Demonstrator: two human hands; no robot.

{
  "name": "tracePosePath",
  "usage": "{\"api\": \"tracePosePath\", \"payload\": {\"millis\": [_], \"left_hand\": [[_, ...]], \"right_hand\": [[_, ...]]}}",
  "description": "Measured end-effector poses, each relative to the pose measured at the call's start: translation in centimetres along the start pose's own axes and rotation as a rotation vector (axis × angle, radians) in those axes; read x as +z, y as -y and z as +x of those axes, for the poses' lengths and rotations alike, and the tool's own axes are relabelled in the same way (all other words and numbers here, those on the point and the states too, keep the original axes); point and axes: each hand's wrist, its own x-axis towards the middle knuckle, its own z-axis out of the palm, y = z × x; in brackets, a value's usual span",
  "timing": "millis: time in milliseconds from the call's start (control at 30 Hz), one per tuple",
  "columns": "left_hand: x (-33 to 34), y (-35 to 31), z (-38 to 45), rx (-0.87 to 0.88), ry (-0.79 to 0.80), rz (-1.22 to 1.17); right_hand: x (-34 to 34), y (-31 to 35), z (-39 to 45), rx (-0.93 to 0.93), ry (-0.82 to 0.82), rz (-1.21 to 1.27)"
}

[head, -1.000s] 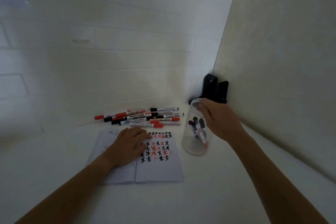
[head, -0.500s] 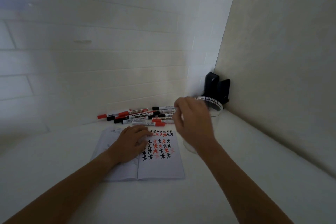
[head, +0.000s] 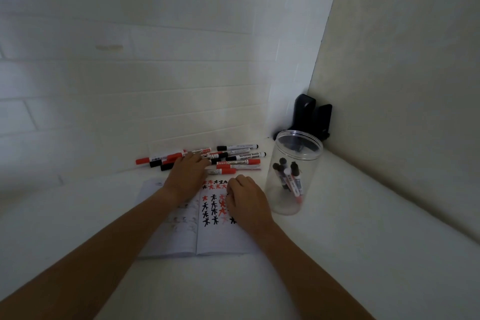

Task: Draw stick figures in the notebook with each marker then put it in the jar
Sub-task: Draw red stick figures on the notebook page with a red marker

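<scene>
Red and black markers [head: 233, 157] under left hand [head: 187, 176] fingertips.

Both forearms are bare to the frame edge, with no sleeves, rings or watch showing.

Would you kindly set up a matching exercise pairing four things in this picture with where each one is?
Things:
1. left hand
2. right hand
3. jar
4. black object

Places:
A. in the corner where the walls meet
B. on the notebook's right page
C. right of the notebook, with markers inside
D. at the loose markers by the wall

Pairs: 1-D, 2-B, 3-C, 4-A
</scene>
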Motion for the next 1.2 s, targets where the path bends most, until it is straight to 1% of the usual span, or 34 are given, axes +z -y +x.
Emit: {"api": "tracePosePath", "payload": {"millis": [133, 200, 300, 400, 467, 567, 667, 700, 767, 800, 833, 900, 933, 967, 1000, 1067, 1133, 1200], "left_hand": [[0.2, -0.4, 0.4, -0.032, -0.011, 0.011], [-0.2, -0.7, 0.2, -0.042, -0.077, -0.015], [-1.1, -1.4, -0.9, -0.043, -0.233, -0.099], [-1.6, -2.1, -2.8, -0.010, -0.296, -0.160], [-1.9, -2.6, -4.0, 0.019, -0.275, -0.222], [-2.5, -3.4, -5.0, 0.066, -0.193, -0.366], [-3.8, -4.1, -5.9, 0.093, -0.054, -0.668], [-4.1, -4.2, -6.1, 0.117, -0.036, -0.786], [-4.5, -3.8, -6.3, 0.110, -0.069, -0.938], [-4.5, -3.3, -6.3, 0.100, -0.092, -0.904], [-4.4, -2.8, -6.2, 0.113, -0.101, -0.809], [-3.7, -1.9, -5.9, 0.199, -0.035, -0.569], [-3.3, -1.7, -5.9, 0.248, 0.011, -0.513], [-3.0, -1.6, -5.7, 0.279, 0.030, -0.499], [-2.9, -1.5, -5.6, 0.295, 0.018, -0.494], [-2.6, -1.0, -5.3, 0.287, -0.062, -0.451], [-2.4, -0.1, -4.9, 0.256, -0.124, -0.356], [-2.2, 0.6, -4.8, 0.230, -0.138, -0.297]], "right_hand": [[0.2, 0.1, 0.0, 0.025, -0.018, -0.005], [0.3, 0.1, -0.2, 0.024, -0.020, 0.004], [0.0, 0.0, -0.3, 0.008, -0.050, 0.028], [-0.4, 0.0, -0.5, 0.009, -0.132, 0.041], [-0.5, 0.1, -0.5, 0.023, -0.149, 0.088], [-0.7, 0.2, -0.6, -0.012, -0.070, 0.119], [-0.7, 0.1, -0.7, -0.049, -0.036, 0.103], [-0.8, 0.2, -0.7, -0.043, -0.050, 0.112], [-0.8, 0.3, -0.8, -0.029, -0.095, 0.158], [-0.9, 0.5, -0.8, -0.021, -0.110, 0.205], [-1.0, 0.6, -0.9, -0.008, -0.115, 0.273], [-1.4, 0.7, -1.0, 0.020, -0.126, 0.451], [-1.5, 0.6, -1.0, 0.041, -0.135, 0.547], [-1.7, 0.5, -1.1, 0.074, -0.134, 0.643], [-1.8, 0.4, -1.1, 0.118, -0.125, 0.736], [-2.0, 0.2, -1.1, 0.185, -0.136, 0.851], [-2.1, 0.0, -1.0, 0.202, -0.191, 0.851], [-1.8, -0.2, -1.0, 0.148, -0.246, 0.713]]}}
